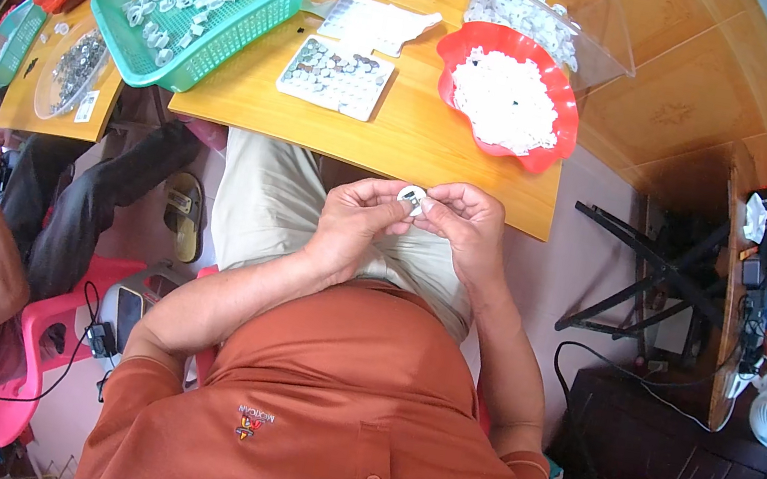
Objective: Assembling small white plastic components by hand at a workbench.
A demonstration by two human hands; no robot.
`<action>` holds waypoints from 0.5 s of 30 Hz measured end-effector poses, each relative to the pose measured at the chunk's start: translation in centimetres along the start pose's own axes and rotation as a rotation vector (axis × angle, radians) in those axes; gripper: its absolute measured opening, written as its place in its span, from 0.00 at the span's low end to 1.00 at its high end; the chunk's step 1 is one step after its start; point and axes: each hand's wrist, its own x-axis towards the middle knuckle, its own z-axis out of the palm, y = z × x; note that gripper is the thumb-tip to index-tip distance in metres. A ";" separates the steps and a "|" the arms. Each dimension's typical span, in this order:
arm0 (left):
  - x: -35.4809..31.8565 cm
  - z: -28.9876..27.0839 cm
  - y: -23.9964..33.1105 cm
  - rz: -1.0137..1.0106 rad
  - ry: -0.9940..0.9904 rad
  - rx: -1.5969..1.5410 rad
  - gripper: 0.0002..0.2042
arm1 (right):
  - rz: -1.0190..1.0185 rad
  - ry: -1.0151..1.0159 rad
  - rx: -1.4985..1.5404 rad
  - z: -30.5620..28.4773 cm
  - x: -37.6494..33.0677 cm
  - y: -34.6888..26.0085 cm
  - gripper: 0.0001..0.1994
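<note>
Wooden table runs across the far side, carrying a teal basket of clear plastic pieces far left, a red bowl of small white parts far right, and a white tray of round parts between them. Near its edge, left hand and right hand meet, fingertips pinched together on a small white ring part. It looks light, stiff and smooth, easy to fumble; best gripped by its rim.
</note>
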 end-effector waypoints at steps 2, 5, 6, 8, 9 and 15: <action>0.0 0.0 0.0 -0.020 0.009 -0.012 0.09 | 0.010 -0.002 0.003 0.0 -0.1 0.1 0.05; 0.1 -0.1 -0.1 -0.025 0.008 -0.011 0.09 | 0.019 -0.002 0.010 0.0 -0.2 0.1 0.06; 0.1 -0.1 -0.1 -0.023 0.009 -0.010 0.09 | 0.015 -0.004 0.015 0.1 -0.2 0.1 0.06; 0.1 0.0 -0.1 -0.030 0.032 -0.005 0.09 | 0.007 -0.015 0.014 0.1 -0.3 0.2 0.07; 0.1 0.0 0.0 -0.031 0.033 -0.005 0.09 | 0.001 -0.023 0.011 0.1 -0.3 0.2 0.07; 0.2 0.2 0.0 -0.033 0.043 0.058 0.07 | -0.027 -0.022 -0.006 -0.1 -0.5 0.7 0.07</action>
